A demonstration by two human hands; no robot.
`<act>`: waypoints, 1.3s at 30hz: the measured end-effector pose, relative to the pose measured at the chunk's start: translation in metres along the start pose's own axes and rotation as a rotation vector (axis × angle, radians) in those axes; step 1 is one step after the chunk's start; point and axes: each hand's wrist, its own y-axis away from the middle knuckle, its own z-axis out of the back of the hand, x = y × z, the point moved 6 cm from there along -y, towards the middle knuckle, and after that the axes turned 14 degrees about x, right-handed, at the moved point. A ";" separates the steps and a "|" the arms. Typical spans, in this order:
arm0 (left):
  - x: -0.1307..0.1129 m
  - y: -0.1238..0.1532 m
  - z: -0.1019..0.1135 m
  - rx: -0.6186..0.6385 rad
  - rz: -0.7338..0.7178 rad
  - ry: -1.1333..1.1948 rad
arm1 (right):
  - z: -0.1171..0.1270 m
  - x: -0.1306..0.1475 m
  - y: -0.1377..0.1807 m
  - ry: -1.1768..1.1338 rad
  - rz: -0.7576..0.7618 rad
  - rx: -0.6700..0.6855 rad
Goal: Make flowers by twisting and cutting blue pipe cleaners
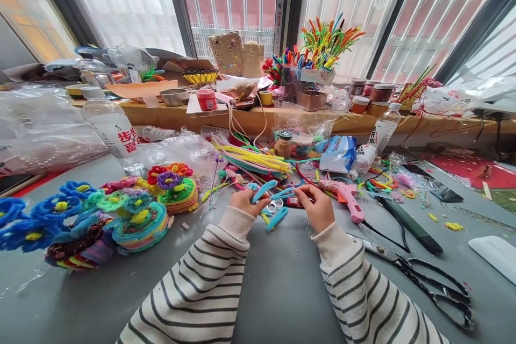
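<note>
At clock-centre of worktop (278,290), blue fuzzy strips (264,191) btwn hands: L hand (243,204) fingers closed on them, R hand (319,209) fingers pinching one end; glue gun (347,193) 3 o'clk, scissors (397,259) 4.

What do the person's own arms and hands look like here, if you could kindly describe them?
The sleeves are off-white with thin dark stripes running around them, and end in plain ribbed cuffs of a similar pale colour. The left hand and right hand are bare, with no gloves.
</note>
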 end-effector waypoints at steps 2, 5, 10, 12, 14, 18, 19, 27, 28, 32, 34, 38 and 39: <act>-0.002 0.001 0.001 -0.002 -0.001 -0.024 | 0.001 -0.002 0.001 -0.035 -0.020 -0.003; -0.002 0.002 0.006 -0.070 0.052 -0.146 | 0.005 -0.008 0.002 -0.066 -0.074 -0.040; -0.012 0.004 -0.005 0.029 -0.027 -0.382 | 0.008 -0.012 0.003 -0.071 -0.110 -0.093; -0.015 0.005 -0.017 0.159 -0.046 -0.473 | 0.009 -0.012 0.003 -0.071 -0.103 -0.109; -0.015 0.006 -0.026 0.261 -0.032 -0.541 | 0.010 -0.011 0.003 -0.062 -0.089 -0.123; -0.015 0.006 -0.035 0.342 -0.028 -0.580 | 0.011 -0.012 0.004 -0.057 -0.076 -0.133; -0.015 0.006 -0.035 0.341 -0.028 -0.575 | 0.011 -0.012 0.004 -0.064 -0.074 -0.137; -0.005 -0.003 -0.020 0.151 0.003 -0.256 | 0.009 -0.018 0.001 -0.468 -0.037 -0.177; -0.003 -0.004 -0.017 0.119 -0.002 -0.152 | 0.007 -0.017 0.000 -0.546 -0.023 -0.148; -0.002 -0.006 -0.009 0.099 -0.043 0.281 | -0.012 -0.002 -0.002 -0.653 0.026 0.128; -0.004 -0.007 -0.010 0.138 -0.065 0.405 | -0.021 0.003 0.000 -0.582 0.047 0.246; -0.012 -0.006 -0.013 0.216 -0.090 0.498 | -0.029 0.005 0.001 -0.435 0.058 0.298; -0.014 -0.005 -0.013 0.223 -0.091 0.502 | -0.028 0.005 0.000 -0.410 0.056 0.285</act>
